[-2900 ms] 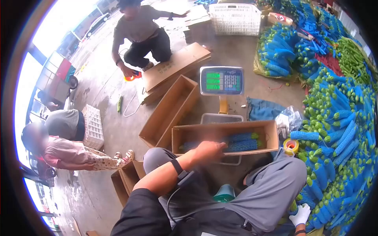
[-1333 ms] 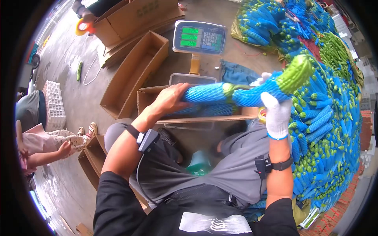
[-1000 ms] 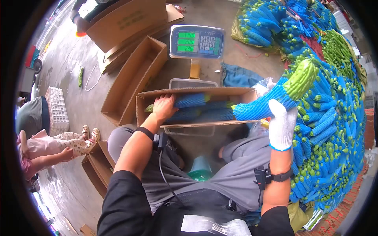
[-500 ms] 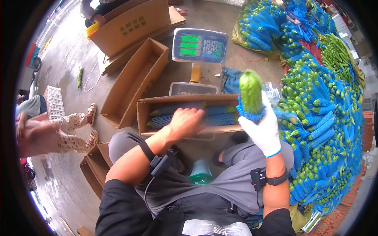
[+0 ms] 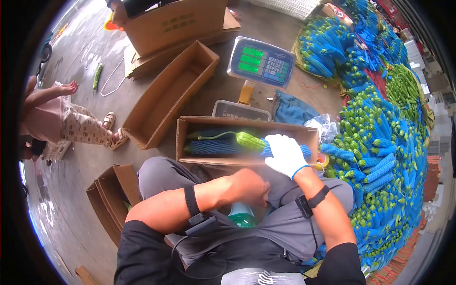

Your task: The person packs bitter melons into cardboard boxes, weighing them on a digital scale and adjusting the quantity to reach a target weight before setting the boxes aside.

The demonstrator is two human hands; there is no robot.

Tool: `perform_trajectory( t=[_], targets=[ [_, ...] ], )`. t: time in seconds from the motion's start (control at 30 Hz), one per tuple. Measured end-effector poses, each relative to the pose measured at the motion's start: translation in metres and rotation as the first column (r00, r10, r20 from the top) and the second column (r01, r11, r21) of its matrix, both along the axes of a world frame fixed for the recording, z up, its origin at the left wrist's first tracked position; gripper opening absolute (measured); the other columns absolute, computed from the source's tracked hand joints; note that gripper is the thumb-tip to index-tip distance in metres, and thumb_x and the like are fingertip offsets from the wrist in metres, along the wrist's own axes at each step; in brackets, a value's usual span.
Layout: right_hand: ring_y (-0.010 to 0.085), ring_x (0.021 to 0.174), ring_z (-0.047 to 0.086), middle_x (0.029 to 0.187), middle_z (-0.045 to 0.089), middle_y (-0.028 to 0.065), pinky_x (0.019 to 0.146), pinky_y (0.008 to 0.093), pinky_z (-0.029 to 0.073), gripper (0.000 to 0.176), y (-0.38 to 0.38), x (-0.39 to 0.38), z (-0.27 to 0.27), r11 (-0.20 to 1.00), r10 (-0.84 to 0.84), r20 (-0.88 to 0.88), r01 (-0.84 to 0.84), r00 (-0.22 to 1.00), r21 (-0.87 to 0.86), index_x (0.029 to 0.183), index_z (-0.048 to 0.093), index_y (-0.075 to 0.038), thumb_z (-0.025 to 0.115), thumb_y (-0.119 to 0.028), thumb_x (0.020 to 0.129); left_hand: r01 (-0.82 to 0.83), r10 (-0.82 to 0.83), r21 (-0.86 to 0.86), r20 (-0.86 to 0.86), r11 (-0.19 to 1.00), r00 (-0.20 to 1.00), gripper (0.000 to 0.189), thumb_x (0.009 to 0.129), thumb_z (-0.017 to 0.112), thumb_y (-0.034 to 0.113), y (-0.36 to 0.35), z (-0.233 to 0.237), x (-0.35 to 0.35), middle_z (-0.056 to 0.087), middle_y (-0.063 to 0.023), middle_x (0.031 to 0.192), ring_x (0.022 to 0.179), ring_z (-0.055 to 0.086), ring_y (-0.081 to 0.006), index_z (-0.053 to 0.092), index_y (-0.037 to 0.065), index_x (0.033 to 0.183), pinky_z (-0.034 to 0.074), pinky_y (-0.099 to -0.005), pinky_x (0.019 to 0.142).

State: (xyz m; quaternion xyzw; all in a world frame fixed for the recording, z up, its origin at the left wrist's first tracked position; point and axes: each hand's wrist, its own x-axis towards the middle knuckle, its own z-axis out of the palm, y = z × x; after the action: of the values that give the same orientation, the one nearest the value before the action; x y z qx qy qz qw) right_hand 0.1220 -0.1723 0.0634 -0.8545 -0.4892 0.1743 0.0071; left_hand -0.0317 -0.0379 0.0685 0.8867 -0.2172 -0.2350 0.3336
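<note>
My gloved right hand [image 5: 286, 154] is closed round the blue net sleeve of a green gourd [image 5: 250, 141], over the right part of a long cardboard box [image 5: 209, 121]. The gourd's green end and curling stem point left. Blue-netted gourds [image 5: 213, 147] lie inside the box. The box stands against a digital scale whose display [image 5: 260, 61] glows green. My bare left hand [image 5: 251, 186] is in front of the box, above my lap, blurred by motion; its fingers cannot be made out.
A heap of blue-netted gourds [image 5: 375, 164] spreads along the right. An open box [image 5: 173, 92] lies left of the scale, another [image 5: 108, 190] by my left knee. A person [image 5: 52, 114] stands at left; another person's hand [image 5: 119, 18] is at the top. Tape [image 5: 322, 159] lies beside the packed box.
My right hand has brought the gourd down and left, from upright beside the box to lying over it. My left hand has moved back from the box towards my lap. The view has shifted.
</note>
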Motion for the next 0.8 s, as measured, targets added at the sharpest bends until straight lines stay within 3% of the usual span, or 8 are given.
perform_trajectory(
  t=[0.13, 0.23, 0.27, 0.37, 0.43, 0.67, 0.7, 0.8],
  targets=[
    [0.0382, 0.103, 0.064, 0.115, 0.065, 0.0195, 0.092, 0.0497, 0.051, 0.058, 0.008, -0.006, -0.014, 0.984, 0.033, 0.005, -0.031, 0.999, -0.177, 0.129, 0.06, -0.007, 0.073, -0.028, 0.077, 0.016, -0.012, 0.075, -0.059, 0.997, 0.998, 0.035, 0.085, 0.077, 0.041, 0.007, 0.002, -0.002, 0.079, -0.0096, 0.096, 0.095, 0.076, -0.0305, 0.076, 0.015, 0.107, 0.058, -0.0434, 0.082],
    [0.0386, 0.106, 0.062, 0.117, 0.065, 0.0208, 0.093, 0.0497, 0.051, 0.069, 0.008, -0.008, -0.009, 0.984, 0.091, -0.007, -0.091, 0.996, -0.153, 0.139, 0.058, -0.007, 0.076, -0.031, 0.077, 0.071, -0.054, 0.118, -0.141, 0.99, 0.989, 0.036, 0.086, 0.076, 0.042, 0.002, 0.0, -0.005, 0.079, -0.0095, 0.099, 0.098, 0.075, -0.031, 0.076, 0.017, 0.112, 0.058, -0.0432, 0.084],
    [0.0405, 0.114, 0.062, 0.125, 0.064, 0.0226, 0.099, 0.0498, 0.05, 0.074, 0.011, -0.007, 0.0, 0.984, 0.091, -0.065, -0.099, 0.994, -0.146, 0.145, 0.056, -0.007, 0.078, -0.034, 0.079, 0.084, -0.069, 0.103, -0.142, 0.991, 0.987, 0.036, 0.087, 0.075, 0.042, 0.002, -0.001, -0.005, 0.079, -0.0107, 0.099, 0.098, 0.075, -0.0316, 0.076, 0.017, 0.113, 0.058, -0.0437, 0.084],
    [0.0412, 0.122, 0.061, 0.134, 0.064, 0.0225, 0.105, 0.0495, 0.049, 0.073, 0.013, -0.005, 0.022, 0.995, 0.079, -0.114, -0.085, 0.99, -0.052, 0.147, 0.055, -0.007, 0.077, -0.034, 0.083, 0.154, -0.129, 0.119, -0.189, 0.981, 0.973, 0.036, 0.092, 0.07, 0.042, -0.006, -0.001, -0.004, 0.079, -0.012, 0.101, 0.098, 0.075, -0.0321, 0.076, 0.016, 0.116, 0.058, -0.0448, 0.085],
    [0.04, 0.126, 0.061, 0.138, 0.064, 0.0209, 0.109, 0.0487, 0.048, 0.069, 0.009, -0.003, 0.028, 0.992, 0.042, -0.111, -0.028, 0.993, 0.119, 0.148, 0.056, -0.008, 0.075, -0.033, 0.087, 0.14, -0.117, 0.106, -0.197, 0.985, 0.973, 0.038, 0.093, 0.068, 0.043, -0.006, 0.001, -0.005, 0.078, -0.0125, 0.102, 0.098, 0.075, -0.0325, 0.075, 0.014, 0.118, 0.058, -0.0453, 0.085],
    [0.0394, 0.125, 0.061, 0.137, 0.066, 0.021, 0.111, 0.0483, 0.046, 0.063, 0.001, -0.003, 0.054, 0.987, 0.059, -0.097, -0.043, 0.994, 0.157, 0.147, 0.057, -0.007, 0.07, -0.032, 0.091, 0.118, -0.107, 0.102, -0.111, 0.988, 0.988, 0.048, 0.096, 0.066, 0.046, -0.008, -0.011, -0.002, 0.077, -0.0202, 0.102, 0.096, 0.075, -0.039, 0.072, 0.003, 0.115, 0.06, -0.0494, 0.082],
    [0.0394, 0.125, 0.061, 0.137, 0.066, 0.021, 0.111, 0.0483, 0.046, 0.063, 0.0, -0.005, 0.054, 0.986, 0.053, -0.095, -0.037, 0.994, 0.16, 0.147, 0.057, -0.007, 0.07, -0.032, 0.091, 0.147, -0.132, 0.14, -0.112, 0.979, 0.985, 0.044, 0.096, 0.064, 0.042, -0.006, -0.005, 0.0, 0.078, -0.0138, 0.104, 0.102, 0.075, -0.0335, 0.069, 0.01, 0.126, 0.058, -0.0449, 0.086],
    [0.0396, 0.124, 0.062, 0.136, 0.066, 0.021, 0.109, 0.0482, 0.047, 0.062, -0.003, -0.009, 0.053, 0.985, 0.124, -0.148, -0.103, 0.981, 0.14, 0.147, 0.057, -0.006, 0.07, -0.03, 0.091, 0.172, -0.145, 0.148, -0.175, 0.974, 0.974, 0.041, 0.096, 0.065, 0.041, -0.002, 0.012, 0.01, 0.078, -0.0114, 0.105, 0.101, 0.075, -0.0332, 0.069, 0.016, 0.128, 0.057, -0.0445, 0.086]
  ],
)
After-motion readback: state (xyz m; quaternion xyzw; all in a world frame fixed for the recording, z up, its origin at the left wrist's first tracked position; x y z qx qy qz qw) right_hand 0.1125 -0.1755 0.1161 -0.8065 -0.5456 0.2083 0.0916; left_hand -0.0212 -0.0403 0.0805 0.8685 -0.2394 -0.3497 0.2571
